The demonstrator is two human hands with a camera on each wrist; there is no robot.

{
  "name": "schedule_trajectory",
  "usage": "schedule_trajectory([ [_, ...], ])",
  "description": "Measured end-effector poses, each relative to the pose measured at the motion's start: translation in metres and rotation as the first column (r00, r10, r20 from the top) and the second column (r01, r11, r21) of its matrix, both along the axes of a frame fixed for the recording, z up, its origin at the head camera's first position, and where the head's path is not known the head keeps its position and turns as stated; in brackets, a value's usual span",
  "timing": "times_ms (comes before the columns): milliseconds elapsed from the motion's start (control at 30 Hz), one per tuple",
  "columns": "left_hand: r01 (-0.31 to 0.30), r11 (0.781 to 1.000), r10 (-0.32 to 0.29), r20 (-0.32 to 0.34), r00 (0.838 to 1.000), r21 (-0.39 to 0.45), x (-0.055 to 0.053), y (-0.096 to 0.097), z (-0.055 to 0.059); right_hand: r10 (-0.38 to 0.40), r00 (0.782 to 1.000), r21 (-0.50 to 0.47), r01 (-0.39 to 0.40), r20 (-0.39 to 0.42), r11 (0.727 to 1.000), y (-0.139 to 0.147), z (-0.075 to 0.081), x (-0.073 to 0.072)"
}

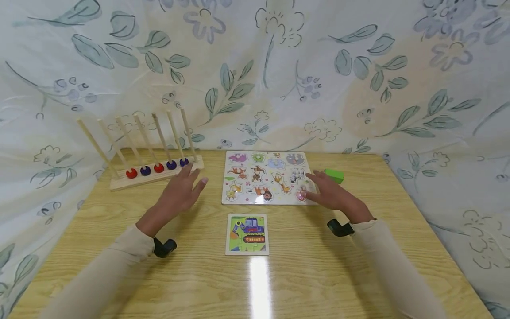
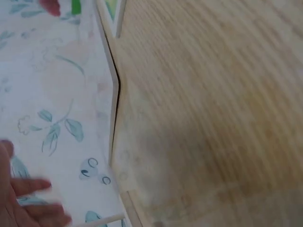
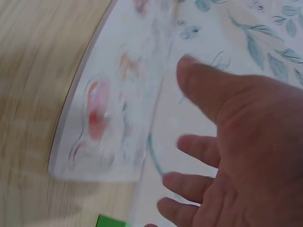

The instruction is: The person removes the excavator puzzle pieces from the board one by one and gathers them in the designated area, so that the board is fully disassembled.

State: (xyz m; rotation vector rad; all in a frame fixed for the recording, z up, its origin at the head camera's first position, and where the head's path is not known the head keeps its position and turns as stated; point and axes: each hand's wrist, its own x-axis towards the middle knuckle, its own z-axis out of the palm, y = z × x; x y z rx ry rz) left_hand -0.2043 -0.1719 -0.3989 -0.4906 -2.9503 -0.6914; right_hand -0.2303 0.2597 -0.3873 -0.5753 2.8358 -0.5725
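My left hand [image 1: 179, 190] hovers with spread, relaxed fingers near the right end of a wooden bead stacker [image 1: 119, 181]. One red or blue bead sits low on several of its tall pegs. At the right edge of a white animal peg puzzle [image 1: 267, 178], my right hand [image 1: 332, 193] is held with fingers apart and nothing in its grasp. Its thumb overlaps the puzzle's lower right corner in the head view. Just beyond that hand lies a green block [image 1: 334, 176]. The right wrist view shows the bare palm side and parted fingers beside the puzzle board [image 3: 66, 165].
Closer to me on the wooden table [image 1: 191, 279] lies a small square jigsaw [image 1: 247, 235] with an excavator picture. A floral cloth [image 1: 259, 106] hangs along the table's back and sides. Dark wrist cameras [image 1: 164, 248] are strapped at both cuffs.
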Motion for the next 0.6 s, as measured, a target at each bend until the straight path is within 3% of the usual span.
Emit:
schedule_trajectory([
  [100,0.092,0.987,-0.096,0.028,0.995,0.131,0.006,0.001,-0.006,0.032,0.999,-0.063,-0.033,-0.020,0.997,-0.007,-0.001,0.002],
  [200,0.148,0.968,-0.161,0.051,0.986,0.203,0.013,0.002,-0.012,0.045,0.999,-0.120,-0.048,-0.030,0.992,-0.013,-0.003,0.004],
  [400,0.194,0.960,-0.199,0.005,0.980,0.203,0.027,0.000,-0.018,0.045,0.999,-0.175,-0.049,-0.028,0.983,-0.025,-0.005,0.010],
  [600,0.265,0.940,-0.263,-0.038,0.964,0.215,0.039,0.000,-0.018,0.110,0.993,-0.193,-0.116,-0.042,0.974,-0.040,-0.009,0.015],
])
